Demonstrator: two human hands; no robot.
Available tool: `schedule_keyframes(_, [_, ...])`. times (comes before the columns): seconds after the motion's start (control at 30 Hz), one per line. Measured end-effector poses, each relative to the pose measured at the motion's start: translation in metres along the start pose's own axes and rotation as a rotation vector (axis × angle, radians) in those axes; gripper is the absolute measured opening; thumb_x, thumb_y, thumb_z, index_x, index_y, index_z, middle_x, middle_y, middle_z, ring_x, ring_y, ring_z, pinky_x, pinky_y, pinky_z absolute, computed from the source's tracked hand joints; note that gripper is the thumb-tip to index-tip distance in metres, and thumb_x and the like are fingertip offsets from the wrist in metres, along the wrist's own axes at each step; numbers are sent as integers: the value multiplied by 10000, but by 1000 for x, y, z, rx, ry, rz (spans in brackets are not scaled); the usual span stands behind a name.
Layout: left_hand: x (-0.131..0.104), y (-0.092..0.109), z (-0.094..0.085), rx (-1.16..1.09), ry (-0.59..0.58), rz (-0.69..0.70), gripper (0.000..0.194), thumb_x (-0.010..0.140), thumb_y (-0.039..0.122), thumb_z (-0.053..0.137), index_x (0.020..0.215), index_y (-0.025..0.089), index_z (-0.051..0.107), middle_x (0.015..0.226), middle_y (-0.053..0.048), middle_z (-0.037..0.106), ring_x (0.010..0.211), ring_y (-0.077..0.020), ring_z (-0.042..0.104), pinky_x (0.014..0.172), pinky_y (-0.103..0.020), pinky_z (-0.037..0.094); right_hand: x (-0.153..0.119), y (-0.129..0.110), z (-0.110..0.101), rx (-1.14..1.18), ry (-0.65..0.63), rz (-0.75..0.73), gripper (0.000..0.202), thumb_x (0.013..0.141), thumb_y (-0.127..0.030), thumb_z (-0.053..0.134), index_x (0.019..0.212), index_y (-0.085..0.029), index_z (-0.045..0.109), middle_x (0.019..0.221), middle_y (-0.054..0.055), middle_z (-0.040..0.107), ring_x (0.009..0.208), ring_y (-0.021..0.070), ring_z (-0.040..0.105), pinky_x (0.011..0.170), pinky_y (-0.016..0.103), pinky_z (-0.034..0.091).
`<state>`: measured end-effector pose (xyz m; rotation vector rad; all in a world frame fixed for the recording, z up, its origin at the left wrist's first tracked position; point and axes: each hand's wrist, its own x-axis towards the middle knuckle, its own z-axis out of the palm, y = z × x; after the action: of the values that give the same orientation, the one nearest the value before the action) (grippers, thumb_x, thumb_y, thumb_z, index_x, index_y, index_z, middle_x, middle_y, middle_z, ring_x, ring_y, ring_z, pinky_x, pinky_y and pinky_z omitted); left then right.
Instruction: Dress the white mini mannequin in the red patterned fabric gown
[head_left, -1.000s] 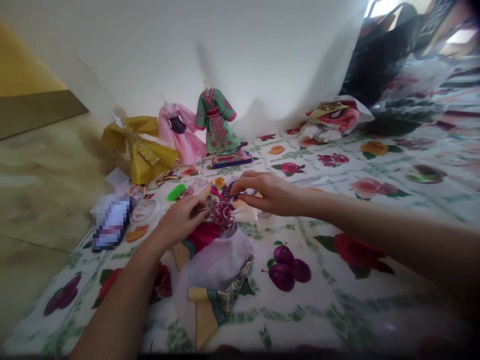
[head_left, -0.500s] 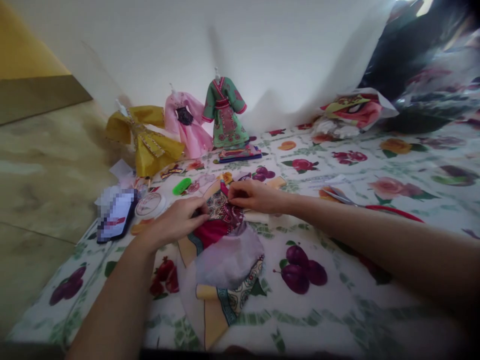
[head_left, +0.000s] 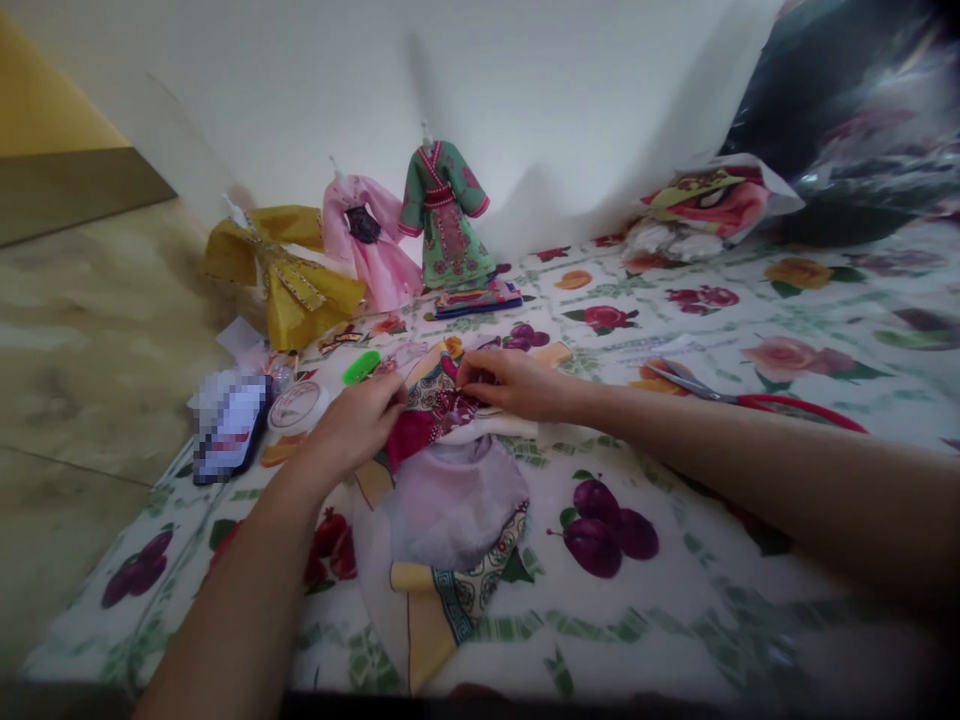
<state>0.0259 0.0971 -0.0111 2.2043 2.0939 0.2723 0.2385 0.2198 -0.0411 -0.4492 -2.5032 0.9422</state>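
- Right hand (head_left: 511, 385) pinches patterned red fabric (head_left: 426, 426).
- Left hand (head_left: 362, 420): fingertips hidden, I can't tell its grip.
- Red-handled scissors (head_left: 716, 394), partly covered.
- Fruit-printed tablecloth (head_left: 600, 625), white wall (head_left: 585, 110) behind.

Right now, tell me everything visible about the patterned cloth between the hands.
The patterned cloth looks like thin fabric: cream with dark motifs, maroon patterning and a plain crimson section. It is rumpled, just beyond the sheer lilac piece. The right hand pinches its right side; the left hand is at its left edge, contact unclear.
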Motion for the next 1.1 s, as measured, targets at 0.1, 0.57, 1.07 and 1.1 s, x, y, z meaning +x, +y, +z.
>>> schedule_keyframes(0.1, [0, -1, 4, 59, 2, 19, 73, 840, 161, 470, 820, 197, 531, 855, -39, 594, 804, -210, 566, 716, -339, 421, 0, 1, 1, -22, 6, 12, 76, 868, -119, 539, 893, -160, 598, 864, 24, 639, 753, 130, 546, 689, 235, 376])
schedule_keyframes(0.57, [-9, 37, -1, -57, 85, 318, 93, 911, 212, 531, 936, 193, 619, 946, -45, 618, 893, -189, 596, 790, -327, 480, 1, -2, -1, -98, 23, 52, 132, 823, -64, 556, 897, -146, 627, 857, 35, 662, 747, 137, 560, 677, 236, 384])
schedule_keyframes(1.07, [-17, 44, -5, -105, 8, 306, 172, 913, 146, 473, 982, 212, 616, 998, -45, 632, 898, -174, 607, 792, -321, 495, -12, -55, -42, -221, -136, -125, 182, 866, -114, 542, 932, -168, 703, 891, 38, 694, 775, 157, 587, 694, 272, 401])
schedule_keyframes(1.1, [-16, 43, -5, -110, 5, 305, 161, 915, 152, 480, 982, 210, 615, 998, -44, 633, 900, -173, 608, 794, -319, 495, -13, -54, -39, -234, -177, -124, 191, 869, -105, 533, 941, -164, 701, 920, 49, 693, 799, 163, 593, 711, 275, 406])
